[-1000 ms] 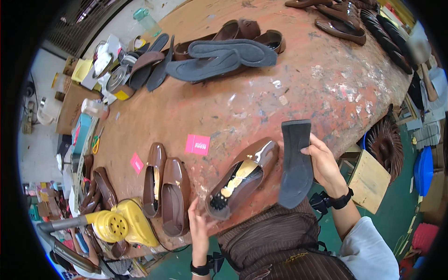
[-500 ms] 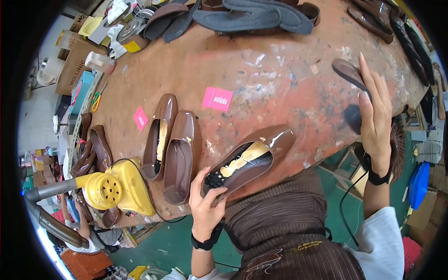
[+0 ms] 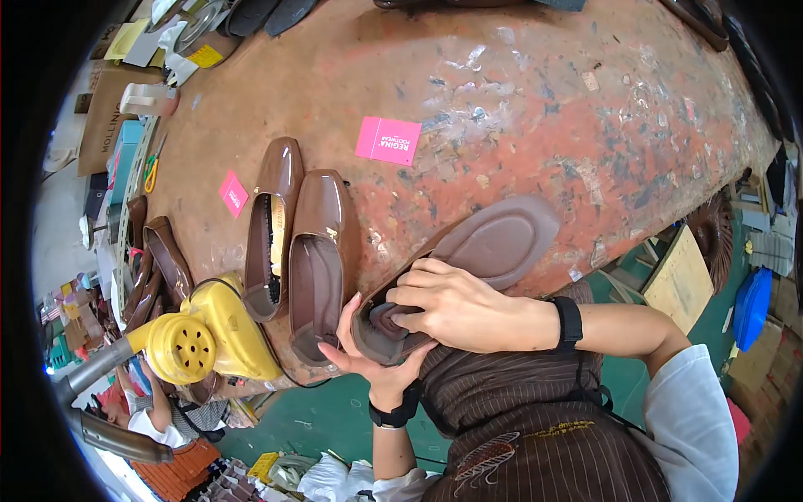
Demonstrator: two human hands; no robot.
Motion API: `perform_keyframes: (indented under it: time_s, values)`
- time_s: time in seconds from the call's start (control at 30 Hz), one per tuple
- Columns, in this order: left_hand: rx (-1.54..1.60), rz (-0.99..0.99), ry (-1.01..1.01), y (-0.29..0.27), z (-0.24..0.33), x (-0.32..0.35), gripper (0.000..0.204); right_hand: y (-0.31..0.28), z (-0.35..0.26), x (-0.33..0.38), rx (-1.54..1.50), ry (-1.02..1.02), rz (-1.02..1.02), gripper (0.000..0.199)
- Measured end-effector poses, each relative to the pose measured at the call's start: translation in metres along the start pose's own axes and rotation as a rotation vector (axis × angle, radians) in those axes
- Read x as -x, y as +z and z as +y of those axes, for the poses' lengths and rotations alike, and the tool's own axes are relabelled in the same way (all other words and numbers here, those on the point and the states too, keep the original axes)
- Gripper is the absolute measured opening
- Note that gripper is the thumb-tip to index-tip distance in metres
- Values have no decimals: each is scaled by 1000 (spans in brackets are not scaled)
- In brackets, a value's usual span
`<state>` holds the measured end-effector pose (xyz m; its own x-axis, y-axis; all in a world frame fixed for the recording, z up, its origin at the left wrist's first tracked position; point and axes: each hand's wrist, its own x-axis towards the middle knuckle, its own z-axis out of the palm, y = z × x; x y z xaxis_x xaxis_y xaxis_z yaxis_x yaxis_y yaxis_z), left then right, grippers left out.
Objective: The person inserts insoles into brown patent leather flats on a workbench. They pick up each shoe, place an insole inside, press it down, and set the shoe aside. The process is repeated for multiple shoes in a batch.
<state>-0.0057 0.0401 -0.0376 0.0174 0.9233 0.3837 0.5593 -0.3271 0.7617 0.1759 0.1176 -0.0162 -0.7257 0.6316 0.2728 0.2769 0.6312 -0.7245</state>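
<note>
left hand [image 3: 368, 356] cups the heel of the brown flat shoe [image 3: 456, 276] from below, fingers curled around it to steady it, while the right hand [image 3: 456, 305] presses fingertips together into the heel, seating the insole; finished pair [image 3: 301, 243] sits just beyond the left fingers

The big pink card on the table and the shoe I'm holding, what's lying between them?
Nothing lies there. In the head view, only bare, paint-stained table runs from the big pink card to the shoe in both hands.
</note>
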Motion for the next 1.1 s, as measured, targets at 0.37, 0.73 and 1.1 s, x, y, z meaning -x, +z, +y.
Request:
perform_keyframes:
  time_s: [0.37, 0.73, 1.1]
  values:
    - [-40, -11, 9, -2, -4, 4, 149, 19, -7, -8, -64, 97, 13, 34]
    - [21, -162, -10, -13, -9, -1, 152, 21, -10, -7, 251, -7, -9, 29]
    - [163, -74, -137, -11, -12, -3, 28, 21, -20, 10, 344, 31, -153, 38]
